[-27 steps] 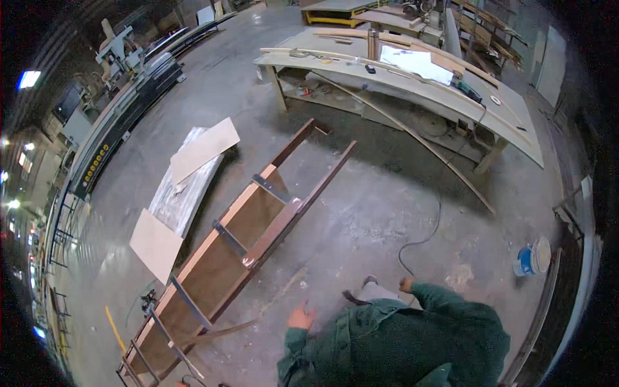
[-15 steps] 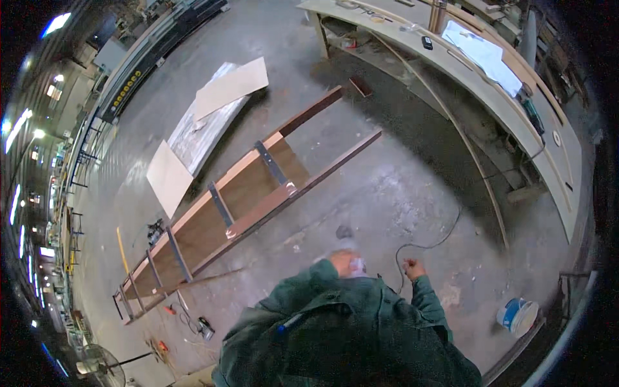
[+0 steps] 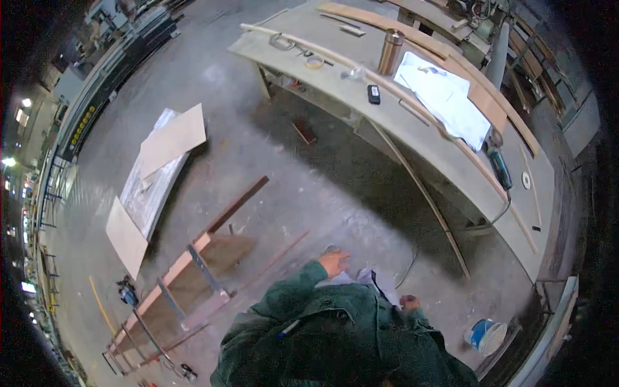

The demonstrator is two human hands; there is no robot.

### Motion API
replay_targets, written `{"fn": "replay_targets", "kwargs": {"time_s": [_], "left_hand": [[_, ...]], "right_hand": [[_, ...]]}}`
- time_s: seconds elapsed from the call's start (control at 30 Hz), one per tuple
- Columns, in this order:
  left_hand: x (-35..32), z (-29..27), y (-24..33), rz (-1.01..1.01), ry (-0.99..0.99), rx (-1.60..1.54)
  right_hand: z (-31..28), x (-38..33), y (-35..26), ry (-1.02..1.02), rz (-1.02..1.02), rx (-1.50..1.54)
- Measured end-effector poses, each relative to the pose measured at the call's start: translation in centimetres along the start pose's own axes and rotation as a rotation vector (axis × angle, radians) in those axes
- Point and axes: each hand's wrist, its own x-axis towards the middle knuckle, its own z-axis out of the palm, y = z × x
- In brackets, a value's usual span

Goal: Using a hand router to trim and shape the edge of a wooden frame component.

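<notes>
Wooden frame (image 3: 187, 284) with metal clamps lies near left hand (image 3: 334, 263).

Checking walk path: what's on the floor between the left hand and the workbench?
In the head view, mostly bare concrete floor lies between the left hand and the workbench. A long thin wooden strip leans from the bench down to the floor, right of that stretch.

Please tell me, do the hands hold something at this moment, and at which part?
The left hand appears open and empty above the concrete floor. The right hand looks curled, but it is too small to tell whether it has a grip on anything.
</notes>
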Motion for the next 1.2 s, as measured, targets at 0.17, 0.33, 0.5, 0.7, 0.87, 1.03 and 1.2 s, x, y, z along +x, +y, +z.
{"fn": "replay_targets", "kwargs": {"time_s": [0.17, 0.33, 0.5, 0.7, 0.87, 1.03, 1.2], "left_hand": [[9.3, -6.2, -0.5, 0.002, 0.087, 0.018], [16.6, -10.0, -2.1, -0.199, 0.090, 0.057], [18.6, -11.1, -2.8, -0.217, 0.320, -0.040], [19.0, -14.3, -3.7, -0.318, 0.456, -0.213], [19.4, -15.3, -10.4, -0.424, 0.676, -0.321], [21.0, -15.3, -18.4, -0.669, 0.677, -0.363], [23.1, -19.1, -22.2, -1.072, 0.184, -0.455]], "right_hand": [[-4.8, 15.2, -9.0, 0.264, 0.931, 0.399], [-10.4, 30.6, -6.8, 0.144, 0.520, 0.085], [-12.3, 53.5, -20.6, -0.383, 0.181, -0.116], [-3.7, 70.4, -31.6, -0.837, -0.004, -0.098], [8.8, 76.3, -33.7, -0.952, -0.120, -0.128], [21.7, 80.9, -30.0, -0.960, 0.069, -0.398], [34.3, 87.1, -19.1, -0.920, 0.397, -0.509]]}}
